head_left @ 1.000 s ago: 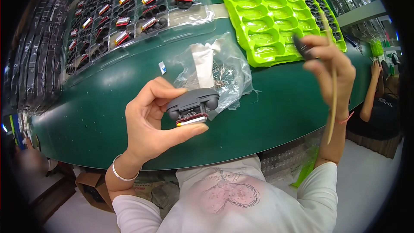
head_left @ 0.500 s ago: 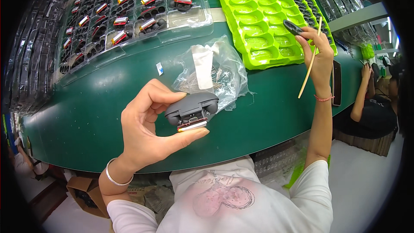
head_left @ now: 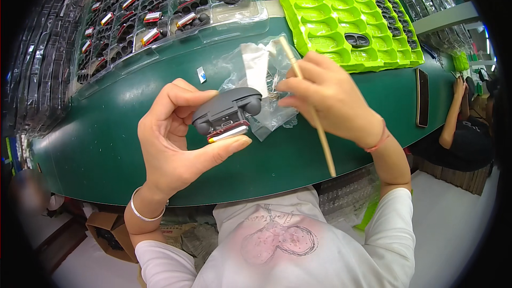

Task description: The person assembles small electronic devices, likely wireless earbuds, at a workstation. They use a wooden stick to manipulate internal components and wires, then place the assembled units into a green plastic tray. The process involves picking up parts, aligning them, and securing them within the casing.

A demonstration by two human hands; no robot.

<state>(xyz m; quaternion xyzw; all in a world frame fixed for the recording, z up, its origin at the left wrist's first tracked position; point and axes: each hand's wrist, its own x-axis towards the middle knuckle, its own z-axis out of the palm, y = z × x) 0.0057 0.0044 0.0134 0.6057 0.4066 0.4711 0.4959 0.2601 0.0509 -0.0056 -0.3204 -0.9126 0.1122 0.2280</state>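
Note:
My left hand (head_left: 173,138) grips a dark grey plastic case assembly (head_left: 226,108) between thumb and fingertips. A small port, a red circuit board edge and a silver battery (head_left: 229,134) show on its near side, just above my thumb. My right hand (head_left: 338,104) holds a thin wooden stick (head_left: 324,146), slanting from upper left to lower right. Its fingertips are slightly blurred over the clear plastic bag (head_left: 269,124) of thin metal pins (head_left: 273,88). In the lime green tray (head_left: 317,29), a black oval piece (head_left: 357,40) lies in a front pocket.
A clear tray (head_left: 224,21) of black parts with silver batteries stands at the far left. Stacked clear trays (head_left: 40,58) rise beyond it. A small blue-white sticker (head_left: 201,74) and a dark phone-like slab (head_left: 422,98) lie on the green table (head_left: 117,154). Another person (head_left: 464,138) works at right.
My right hand has moved left and nearer, from the green tray to the pin bag. The black oval piece it held now lies in the tray. My left hand rose slightly with the case.

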